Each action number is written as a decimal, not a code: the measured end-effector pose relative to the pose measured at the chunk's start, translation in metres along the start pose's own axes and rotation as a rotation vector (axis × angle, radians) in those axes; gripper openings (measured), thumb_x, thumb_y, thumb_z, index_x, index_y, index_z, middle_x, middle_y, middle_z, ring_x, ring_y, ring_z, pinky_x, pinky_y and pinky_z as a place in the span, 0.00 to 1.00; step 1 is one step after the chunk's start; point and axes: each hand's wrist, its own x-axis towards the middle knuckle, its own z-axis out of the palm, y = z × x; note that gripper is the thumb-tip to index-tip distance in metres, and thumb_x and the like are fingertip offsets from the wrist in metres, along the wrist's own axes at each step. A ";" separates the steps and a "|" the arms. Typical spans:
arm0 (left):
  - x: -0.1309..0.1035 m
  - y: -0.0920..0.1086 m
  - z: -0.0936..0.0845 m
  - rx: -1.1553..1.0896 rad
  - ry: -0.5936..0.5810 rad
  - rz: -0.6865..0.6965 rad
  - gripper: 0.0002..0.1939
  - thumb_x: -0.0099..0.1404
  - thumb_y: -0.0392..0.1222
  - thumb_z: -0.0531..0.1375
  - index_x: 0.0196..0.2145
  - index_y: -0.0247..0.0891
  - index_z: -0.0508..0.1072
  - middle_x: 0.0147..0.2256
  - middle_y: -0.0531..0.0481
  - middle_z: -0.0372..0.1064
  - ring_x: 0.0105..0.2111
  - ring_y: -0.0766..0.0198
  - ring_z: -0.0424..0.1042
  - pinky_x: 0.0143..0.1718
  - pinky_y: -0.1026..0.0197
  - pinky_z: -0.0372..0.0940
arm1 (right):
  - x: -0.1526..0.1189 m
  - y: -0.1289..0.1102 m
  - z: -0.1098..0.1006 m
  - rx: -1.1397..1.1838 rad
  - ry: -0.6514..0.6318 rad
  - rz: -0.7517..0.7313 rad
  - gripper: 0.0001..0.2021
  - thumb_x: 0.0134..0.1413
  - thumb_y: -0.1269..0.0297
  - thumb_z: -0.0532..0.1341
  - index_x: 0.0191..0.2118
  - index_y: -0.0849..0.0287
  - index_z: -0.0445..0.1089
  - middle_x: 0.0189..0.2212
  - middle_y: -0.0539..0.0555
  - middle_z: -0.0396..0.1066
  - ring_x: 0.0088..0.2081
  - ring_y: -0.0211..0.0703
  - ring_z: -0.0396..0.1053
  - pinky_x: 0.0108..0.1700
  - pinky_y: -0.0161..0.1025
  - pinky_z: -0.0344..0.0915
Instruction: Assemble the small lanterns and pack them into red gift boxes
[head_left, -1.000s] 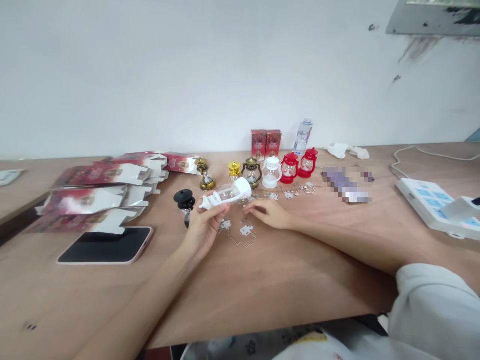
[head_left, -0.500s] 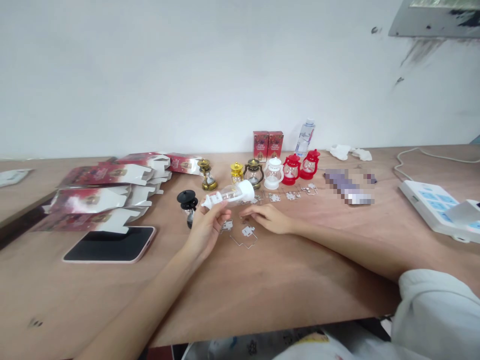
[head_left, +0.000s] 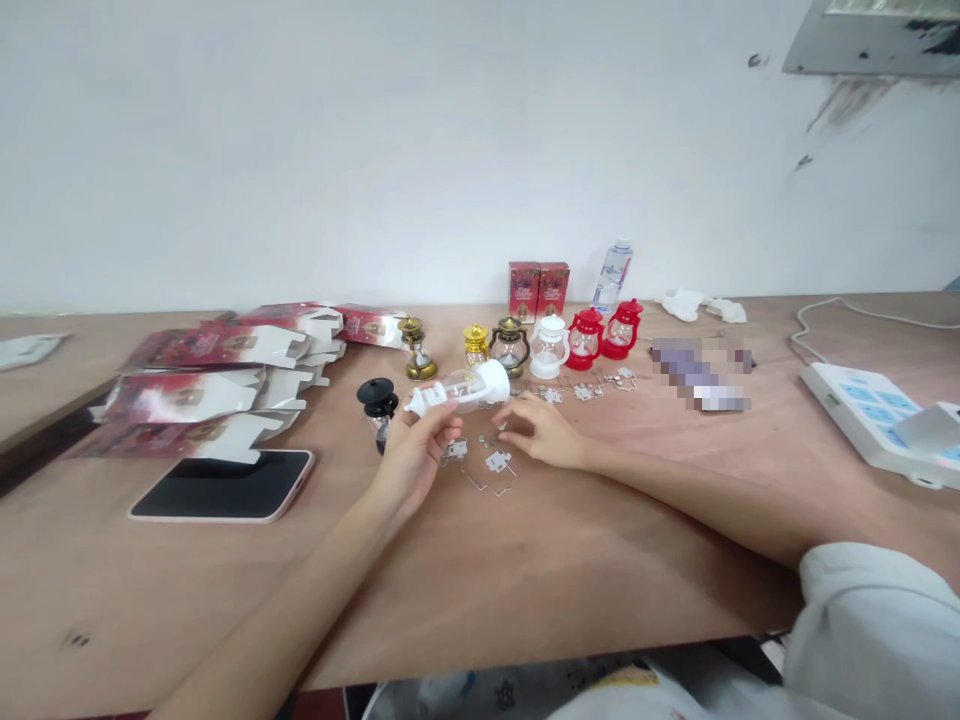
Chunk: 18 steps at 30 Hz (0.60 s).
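My left hand (head_left: 415, 452) grips a small white lantern (head_left: 465, 388) with a clear globe. The lantern lies tilted on its side in the air, its base toward the right. Just right of that base, my right hand (head_left: 546, 432) is curled with thumb and index finger nearly together; a tiny thing may be between the tips, too small to name. Below the hands lie a flat white piece (head_left: 497, 461) with a bent wire and another white piece (head_left: 455, 450). A black lantern (head_left: 377, 400) stands behind my left hand, which partly hides it.
Behind stand a bronze lantern (head_left: 417, 350), a gold lantern (head_left: 475, 346), a white lantern (head_left: 550, 348) and red lanterns (head_left: 585, 340). Flattened red boxes (head_left: 202, 390) and a phone (head_left: 223, 487) lie left. A bottle (head_left: 613, 275) and a power strip (head_left: 874, 405) are at right.
My right hand has drawn back slightly and lifted from the small parts on the table, its thumb and index finger now curled. The left hand still holds the white lantern.
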 end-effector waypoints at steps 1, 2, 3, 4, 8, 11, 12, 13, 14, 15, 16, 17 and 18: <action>0.000 0.000 0.000 -0.001 0.001 -0.001 0.13 0.48 0.28 0.67 0.28 0.33 0.66 0.24 0.56 0.69 0.20 0.75 0.69 0.20 0.75 0.66 | 0.000 0.000 0.000 -0.011 -0.007 -0.002 0.07 0.53 0.75 0.60 0.37 0.58 0.70 0.35 0.55 0.74 0.41 0.46 0.68 0.46 0.46 0.66; -0.001 0.001 0.000 -0.003 0.002 -0.001 0.13 0.48 0.28 0.67 0.28 0.34 0.66 0.25 0.56 0.70 0.20 0.75 0.69 0.21 0.75 0.66 | -0.001 0.000 0.000 -0.023 -0.018 0.001 0.09 0.52 0.77 0.58 0.37 0.58 0.69 0.35 0.54 0.74 0.41 0.45 0.68 0.46 0.46 0.66; -0.001 0.001 0.001 -0.005 0.003 -0.002 0.13 0.48 0.28 0.67 0.28 0.34 0.66 0.25 0.55 0.70 0.20 0.75 0.69 0.21 0.75 0.66 | -0.001 0.001 0.000 -0.043 -0.030 0.015 0.11 0.51 0.80 0.56 0.37 0.58 0.69 0.35 0.54 0.74 0.41 0.45 0.67 0.46 0.45 0.65; -0.002 0.002 0.001 -0.008 0.005 -0.004 0.13 0.48 0.28 0.67 0.29 0.34 0.66 0.25 0.56 0.70 0.20 0.75 0.69 0.21 0.75 0.66 | -0.002 0.001 -0.001 -0.069 -0.034 0.044 0.13 0.50 0.81 0.55 0.37 0.58 0.69 0.35 0.54 0.73 0.42 0.45 0.67 0.47 0.45 0.65; -0.002 0.002 0.001 -0.012 0.012 -0.011 0.15 0.48 0.28 0.67 0.31 0.35 0.67 0.25 0.56 0.69 0.19 0.75 0.68 0.20 0.75 0.66 | -0.003 0.005 -0.002 -0.172 0.023 0.197 0.13 0.50 0.80 0.54 0.39 0.59 0.68 0.37 0.57 0.70 0.44 0.49 0.64 0.48 0.49 0.63; -0.001 0.002 0.001 -0.010 0.010 -0.007 0.14 0.48 0.28 0.67 0.30 0.34 0.67 0.25 0.56 0.69 0.19 0.75 0.68 0.20 0.75 0.66 | -0.004 0.005 -0.003 -0.166 0.055 0.189 0.13 0.50 0.79 0.55 0.40 0.59 0.69 0.37 0.58 0.69 0.44 0.50 0.65 0.47 0.50 0.63; -0.001 0.002 0.001 -0.011 0.011 -0.004 0.14 0.48 0.28 0.67 0.30 0.34 0.67 0.25 0.56 0.69 0.20 0.75 0.68 0.20 0.75 0.66 | -0.005 0.004 -0.003 -0.148 0.048 0.146 0.13 0.50 0.79 0.55 0.40 0.59 0.69 0.37 0.57 0.69 0.44 0.49 0.65 0.47 0.49 0.64; -0.001 0.002 0.001 -0.010 0.012 -0.004 0.13 0.48 0.28 0.67 0.29 0.34 0.67 0.24 0.56 0.69 0.20 0.75 0.68 0.20 0.75 0.66 | -0.005 0.002 -0.003 -0.123 0.031 0.092 0.13 0.50 0.79 0.56 0.38 0.58 0.70 0.37 0.57 0.69 0.43 0.48 0.66 0.47 0.48 0.64; -0.001 0.002 0.001 -0.008 0.012 -0.004 0.13 0.48 0.28 0.67 0.29 0.34 0.67 0.24 0.56 0.69 0.19 0.75 0.68 0.20 0.75 0.66 | -0.005 0.001 -0.003 -0.096 0.010 0.035 0.12 0.49 0.80 0.56 0.37 0.57 0.70 0.35 0.56 0.70 0.42 0.47 0.66 0.46 0.47 0.65; -0.001 0.001 0.001 -0.005 0.010 -0.005 0.13 0.48 0.28 0.67 0.28 0.34 0.67 0.24 0.56 0.69 0.19 0.75 0.68 0.20 0.75 0.66 | -0.005 -0.001 -0.002 -0.070 -0.009 -0.013 0.12 0.49 0.80 0.57 0.36 0.56 0.70 0.34 0.55 0.71 0.41 0.46 0.67 0.45 0.46 0.65; -0.001 0.001 0.001 -0.003 0.008 -0.007 0.13 0.48 0.28 0.67 0.28 0.34 0.67 0.24 0.56 0.69 0.19 0.75 0.68 0.20 0.75 0.65 | -0.006 -0.002 -0.002 -0.050 -0.020 -0.041 0.12 0.49 0.80 0.57 0.35 0.56 0.71 0.33 0.54 0.71 0.40 0.46 0.67 0.45 0.45 0.66; -0.001 0.001 0.001 -0.001 0.006 -0.009 0.13 0.48 0.28 0.67 0.28 0.34 0.67 0.24 0.56 0.69 0.19 0.75 0.68 0.20 0.75 0.65 | -0.005 -0.003 -0.002 -0.035 -0.025 -0.055 0.12 0.49 0.80 0.57 0.34 0.56 0.71 0.32 0.53 0.72 0.39 0.46 0.67 0.44 0.45 0.66; -0.001 0.001 0.001 0.000 0.004 -0.011 0.13 0.48 0.28 0.67 0.28 0.34 0.67 0.24 0.56 0.69 0.19 0.75 0.68 0.20 0.75 0.65 | -0.005 -0.004 -0.002 -0.027 -0.024 -0.059 0.12 0.49 0.80 0.58 0.34 0.56 0.71 0.32 0.53 0.73 0.39 0.46 0.67 0.44 0.45 0.66</action>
